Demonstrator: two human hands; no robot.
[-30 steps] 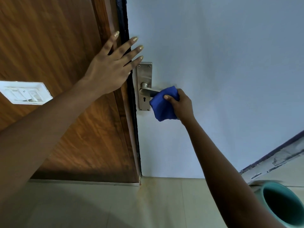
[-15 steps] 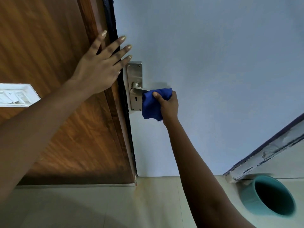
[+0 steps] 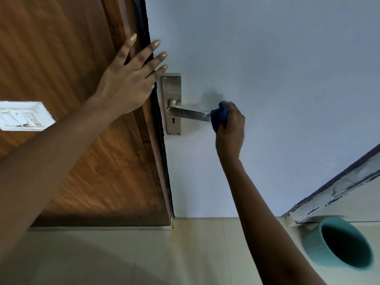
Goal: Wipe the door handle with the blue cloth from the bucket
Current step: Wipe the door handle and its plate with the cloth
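Gripping the blue cloth in a closed fist, the right hand presses it around the free end of the door handle. Most of the metal lever is bare between the cloth and the backplate. The left hand is open, its fingers spread flat across the edge of the white door and the brown wooden frame, holding nothing.

The cloth looks soft and light; it is bunched small inside the palm, so I judge it will fold easily around the lever and must be held tight, or it may slip out. The lever is stiff and smooth steel, probably slippery, and it may turn down under pressure. Squeezing it from above and below seems the best hold. The neck near the keyhole and the plate look not yet reached.

The teal bucket stands on the tiled floor, low at the right, well apart from the handle. A white switch plate is at the far left.
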